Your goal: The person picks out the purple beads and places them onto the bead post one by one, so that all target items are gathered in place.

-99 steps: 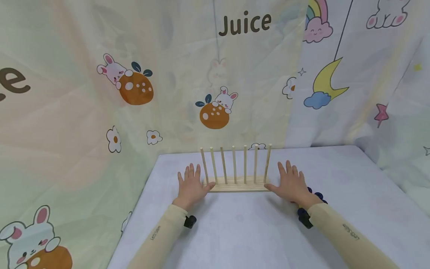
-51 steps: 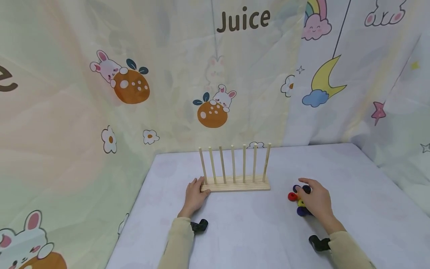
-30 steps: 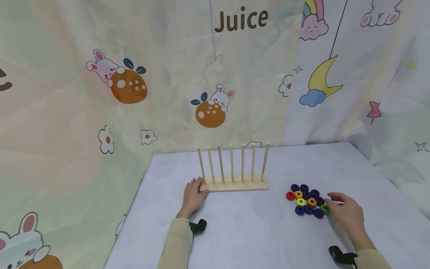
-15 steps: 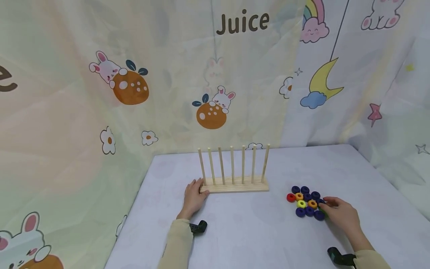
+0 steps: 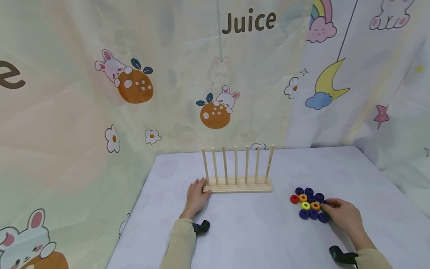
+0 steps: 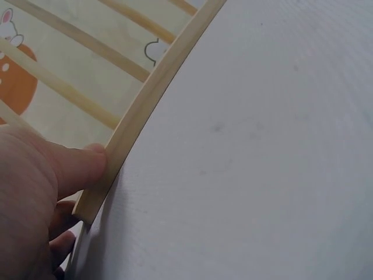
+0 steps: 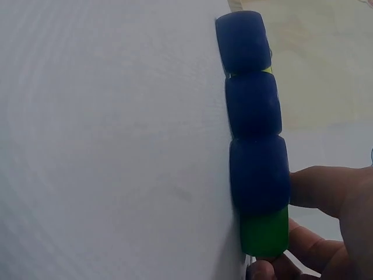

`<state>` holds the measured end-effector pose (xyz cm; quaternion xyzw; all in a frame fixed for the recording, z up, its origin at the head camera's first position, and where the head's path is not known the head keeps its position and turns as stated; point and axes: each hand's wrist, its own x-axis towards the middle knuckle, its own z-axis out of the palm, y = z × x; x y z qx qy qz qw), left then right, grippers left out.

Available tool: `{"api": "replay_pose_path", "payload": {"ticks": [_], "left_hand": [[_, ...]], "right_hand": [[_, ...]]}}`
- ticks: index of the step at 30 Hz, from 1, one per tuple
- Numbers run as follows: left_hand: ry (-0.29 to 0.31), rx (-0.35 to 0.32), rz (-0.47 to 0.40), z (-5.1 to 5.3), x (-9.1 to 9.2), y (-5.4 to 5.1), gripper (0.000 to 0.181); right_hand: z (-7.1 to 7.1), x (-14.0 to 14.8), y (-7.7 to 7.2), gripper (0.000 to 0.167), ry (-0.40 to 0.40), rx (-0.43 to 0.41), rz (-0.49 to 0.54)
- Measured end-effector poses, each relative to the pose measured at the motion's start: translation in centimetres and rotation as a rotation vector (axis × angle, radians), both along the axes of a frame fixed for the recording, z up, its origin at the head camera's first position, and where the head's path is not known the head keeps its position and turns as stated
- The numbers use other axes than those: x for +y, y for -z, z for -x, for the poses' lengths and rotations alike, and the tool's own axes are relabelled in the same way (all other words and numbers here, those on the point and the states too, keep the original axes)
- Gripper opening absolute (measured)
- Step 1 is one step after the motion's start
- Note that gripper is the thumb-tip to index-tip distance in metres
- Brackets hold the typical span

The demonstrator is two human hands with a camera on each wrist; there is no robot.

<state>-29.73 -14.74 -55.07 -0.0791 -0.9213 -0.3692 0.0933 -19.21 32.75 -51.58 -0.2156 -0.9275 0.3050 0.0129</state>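
A wooden peg rack point(image 5: 238, 188) with several upright dowels stands on the white table. My left hand point(image 5: 196, 197) grips its left end; in the left wrist view the thumb point(image 6: 84, 166) presses the base's front edge and the fingers curl round the end. To the right lies a flat cluster of ring-shaped beads: dark blue ones point(image 5: 304, 214), a red bead point(image 5: 294, 199), orange beads point(image 5: 315, 206) and a yellow bead point(image 5: 305, 206). My right hand point(image 5: 344, 216) pinches a green bead point(image 7: 265, 233) at the cluster's right edge; the hand hides it in the head view.
The white table point(image 5: 248, 231) ends at a printed fabric backdrop point(image 5: 174, 93) behind the rack and along the left side. A black wrist camera point(image 5: 342, 255) sits on the right wrist and another camera point(image 5: 201, 226) on the left.
My right hand went from beside the rack to the beads' right side, then closed in on the green bead. My left hand moved from spread fingers to gripping the rack's left end.
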Motion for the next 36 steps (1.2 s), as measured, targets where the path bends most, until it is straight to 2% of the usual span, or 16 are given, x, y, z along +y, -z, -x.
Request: {"api": "replay_pose_path", "payload": {"ticks": [6, 14, 21, 23, 26, 36], "left_hand": [[0.028, 0.031, -0.01, -0.2, 0.2, -0.4, 0.05], [0.04, 0.037, 0.006, -0.1, 0.1, -0.5, 0.044], [0.052, 0.036, 0.002, -0.3, -0.1, -0.7, 0.041], [0.054, 0.036, 0.004, -0.3, -0.1, -0.7, 0.041], [0.057, 0.043, 0.011, -0.2, -0.2, -0.7, 0.04], [0.053, 0.03, 0.012, -0.2, -0.3, -0.1, 0.04]], "right_hand": [[-0.2, 0.4, -0.2, 0.059, 0.048, 0.018, 0.039], [0.1, 0.3, -0.4, 0.059, 0.137, 0.079, 0.075], [-0.1, -0.3, -1.2, 0.055, 0.189, 0.217, 0.076], [-0.2, -0.5, -1.4, 0.053, 0.189, 0.277, 0.077], [0.0, -1.0, -1.6, 0.052, 0.163, 0.325, 0.079], [1.1, -3.0, -2.2, 0.051, 0.071, 0.351, 0.097]]}}
